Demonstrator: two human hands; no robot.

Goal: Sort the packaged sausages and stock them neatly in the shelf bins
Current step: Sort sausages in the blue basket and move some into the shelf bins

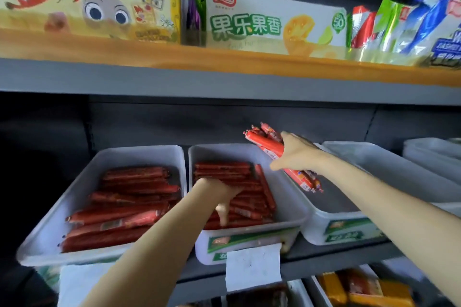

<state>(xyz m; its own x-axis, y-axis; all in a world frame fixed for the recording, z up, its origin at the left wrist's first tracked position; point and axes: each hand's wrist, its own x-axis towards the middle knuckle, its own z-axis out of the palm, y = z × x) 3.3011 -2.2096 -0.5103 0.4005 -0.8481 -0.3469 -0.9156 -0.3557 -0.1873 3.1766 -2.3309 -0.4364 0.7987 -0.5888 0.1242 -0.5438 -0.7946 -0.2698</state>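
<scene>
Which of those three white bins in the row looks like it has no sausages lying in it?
The third bin, just right of the middle one. Its floor shows bare, while the left bin and middle bin hold sausages. The right hand holds a bundle of sausages above it.

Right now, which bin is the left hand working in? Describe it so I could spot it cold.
On the grey shelf below the snack boxes stands a row of white bins. The left hand is in the middle bin, second from left, resting on dark red sausages. Unlike its neighbours, it has a blank white paper tag hanging from its front.
</scene>
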